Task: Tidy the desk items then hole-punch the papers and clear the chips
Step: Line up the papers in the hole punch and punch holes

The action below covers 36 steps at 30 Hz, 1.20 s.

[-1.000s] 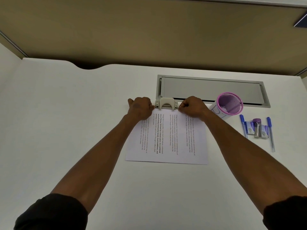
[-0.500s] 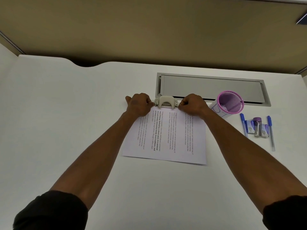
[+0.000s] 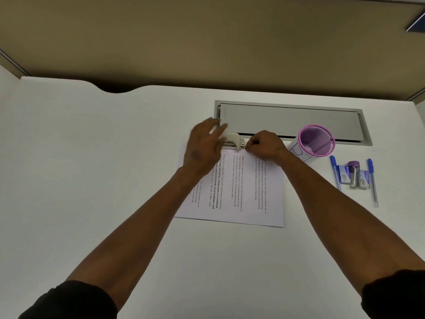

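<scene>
The hole punch [image 3: 232, 142] sits at the far edge of the papers [image 3: 232, 192], which lie flat on the white desk [image 3: 92, 169] just in front of the grey cable hatch [image 3: 289, 122], their far edge fed into the punch. Half a second ago both hands were clenched on that far edge, one on each side of the punch; now the left hand [image 3: 204, 146] has let go and lifted, its fingers spread and released, reaching over the punch's left end. It is smeared by motion, so whether it already touches the lever is hard to say. The right hand [image 3: 264, 145] remains curled, pinching the papers just right of the punch and pinning them in place. This reads as alignment finished and the press about to come, with the punching itself apparently not yet done and the chips still to clear. To the right, the purple mesh cup [image 3: 317, 140], two blue pens [image 3: 335, 173] and a stapler with staple boxes [image 3: 354, 177] lie in a tidy group.
</scene>
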Each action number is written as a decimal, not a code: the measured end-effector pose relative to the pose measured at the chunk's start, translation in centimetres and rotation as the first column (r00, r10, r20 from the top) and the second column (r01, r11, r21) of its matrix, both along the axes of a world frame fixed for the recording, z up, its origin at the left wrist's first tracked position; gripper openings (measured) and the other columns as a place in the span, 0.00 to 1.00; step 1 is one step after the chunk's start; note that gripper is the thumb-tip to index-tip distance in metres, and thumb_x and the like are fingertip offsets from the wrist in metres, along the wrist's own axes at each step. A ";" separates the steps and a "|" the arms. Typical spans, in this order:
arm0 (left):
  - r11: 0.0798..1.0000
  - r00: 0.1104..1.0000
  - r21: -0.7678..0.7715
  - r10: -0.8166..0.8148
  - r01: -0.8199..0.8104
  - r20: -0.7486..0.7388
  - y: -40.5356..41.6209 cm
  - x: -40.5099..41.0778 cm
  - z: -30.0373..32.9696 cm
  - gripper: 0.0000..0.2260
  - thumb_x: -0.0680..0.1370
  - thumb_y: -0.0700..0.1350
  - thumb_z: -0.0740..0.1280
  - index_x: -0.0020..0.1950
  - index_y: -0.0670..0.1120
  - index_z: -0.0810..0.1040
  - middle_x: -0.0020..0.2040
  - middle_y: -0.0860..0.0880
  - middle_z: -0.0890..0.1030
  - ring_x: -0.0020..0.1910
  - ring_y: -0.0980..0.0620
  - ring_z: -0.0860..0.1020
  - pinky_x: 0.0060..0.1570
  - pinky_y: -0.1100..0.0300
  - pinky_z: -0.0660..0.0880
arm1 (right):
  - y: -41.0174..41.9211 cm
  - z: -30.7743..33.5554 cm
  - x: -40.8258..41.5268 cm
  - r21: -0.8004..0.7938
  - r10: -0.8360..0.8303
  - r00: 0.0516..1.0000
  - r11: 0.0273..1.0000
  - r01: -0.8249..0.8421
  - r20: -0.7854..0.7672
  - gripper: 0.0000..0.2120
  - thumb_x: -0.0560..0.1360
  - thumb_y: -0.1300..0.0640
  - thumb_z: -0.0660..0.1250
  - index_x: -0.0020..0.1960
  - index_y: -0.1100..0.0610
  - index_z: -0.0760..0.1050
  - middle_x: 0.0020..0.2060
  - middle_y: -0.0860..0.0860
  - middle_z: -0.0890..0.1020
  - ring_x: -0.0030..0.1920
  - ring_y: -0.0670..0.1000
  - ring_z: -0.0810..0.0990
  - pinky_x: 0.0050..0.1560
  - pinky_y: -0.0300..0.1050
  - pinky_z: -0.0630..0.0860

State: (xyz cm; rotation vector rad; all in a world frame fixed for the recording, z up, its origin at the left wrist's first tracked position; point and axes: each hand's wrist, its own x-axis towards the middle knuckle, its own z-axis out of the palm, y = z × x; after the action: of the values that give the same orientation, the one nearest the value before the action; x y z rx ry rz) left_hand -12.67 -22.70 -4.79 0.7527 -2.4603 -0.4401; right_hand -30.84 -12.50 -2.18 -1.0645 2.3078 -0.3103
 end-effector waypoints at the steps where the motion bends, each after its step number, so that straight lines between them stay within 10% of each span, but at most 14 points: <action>1: 0.994 0.994 -0.039 -0.098 0.099 0.043 0.7 -0.4 0.0 0.18 0.80 0.46 0.65 0.71 0.45 0.74 0.72 0.43 0.73 0.72 0.43 0.69 0.72 0.49 0.62 | -0.1 0.1 -0.1 0.005 0.009 1.000 1.000 -0.009 0.007 0.08 0.74 0.53 0.67 0.47 0.53 0.85 0.43 0.51 0.85 0.45 0.53 0.82 0.50 0.54 0.81; 9: 0.986 0.986 0.107 -0.140 0.130 0.089 0.5 -1.5 -1.8 0.22 0.74 0.31 0.66 0.68 0.41 0.77 0.67 0.41 0.77 0.67 0.40 0.75 0.68 0.45 0.70 | -0.4 0.0 -0.3 0.004 0.006 1.000 1.000 -0.006 0.008 0.10 0.74 0.55 0.67 0.47 0.59 0.84 0.43 0.56 0.85 0.45 0.56 0.82 0.46 0.52 0.79; 22: 0.977 0.986 0.164 -0.149 0.134 0.080 -0.1 -1.5 -3.0 0.21 0.76 0.34 0.67 0.69 0.44 0.76 0.68 0.45 0.77 0.66 0.45 0.76 0.68 0.58 0.65 | -0.3 0.0 -0.5 0.040 0.067 0.998 0.997 -0.066 -0.009 0.12 0.76 0.54 0.64 0.47 0.58 0.83 0.43 0.56 0.85 0.44 0.55 0.82 0.47 0.51 0.79; 36: 0.973 0.983 0.164 -0.173 0.162 0.060 -0.2 -1.2 -3.1 0.22 0.76 0.34 0.68 0.70 0.45 0.75 0.70 0.46 0.75 0.67 0.46 0.76 0.67 0.52 0.73 | -0.9 -0.3 -0.4 0.063 0.070 0.996 0.996 -0.067 -0.048 0.12 0.76 0.54 0.64 0.46 0.59 0.83 0.42 0.56 0.85 0.44 0.55 0.82 0.43 0.47 0.76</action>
State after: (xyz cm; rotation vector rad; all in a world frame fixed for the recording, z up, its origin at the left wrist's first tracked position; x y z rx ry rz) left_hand -13.85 -22.90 -7.91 0.6358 -2.5920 -0.6906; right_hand -31.23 -13.36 -2.47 -1.1301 2.3038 -0.1868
